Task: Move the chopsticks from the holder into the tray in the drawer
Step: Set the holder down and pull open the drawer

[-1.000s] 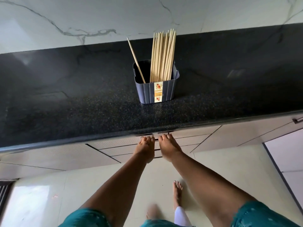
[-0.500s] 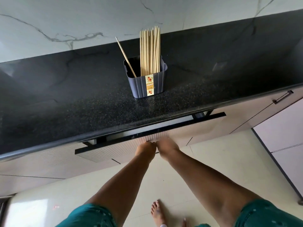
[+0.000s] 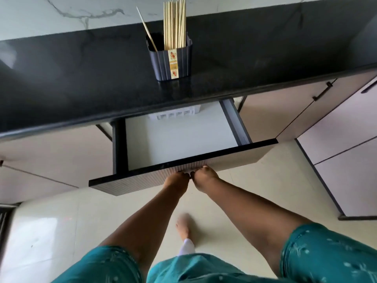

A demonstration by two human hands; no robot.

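Note:
A bundle of wooden chopsticks [image 3: 174,23] stands upright in a dark ribbed holder [image 3: 170,63] on the black countertop [image 3: 81,78]; one chopstick [image 3: 146,29] leans apart to the left. Below the counter the drawer [image 3: 183,172] stands pulled out, its white floor mostly bare. A white tray [image 3: 175,113] shows at the drawer's back, half hidden under the counter edge. My left hand [image 3: 177,179] and my right hand [image 3: 204,176] sit side by side, fingers curled under the ribbed drawer front's lower edge.
Pale cabinet doors with dark bar handles [image 3: 324,91] flank the drawer at right. A marble wall [image 3: 81,13] rises behind the counter. Cream floor tiles and my bare foot [image 3: 183,227] lie below. A dark grille [image 3: 4,219] sits at the lower left.
The drawer was shut, then slid out toward me with both hands gripping its front. The tray inside has come into view. The chopsticks and holder stayed put.

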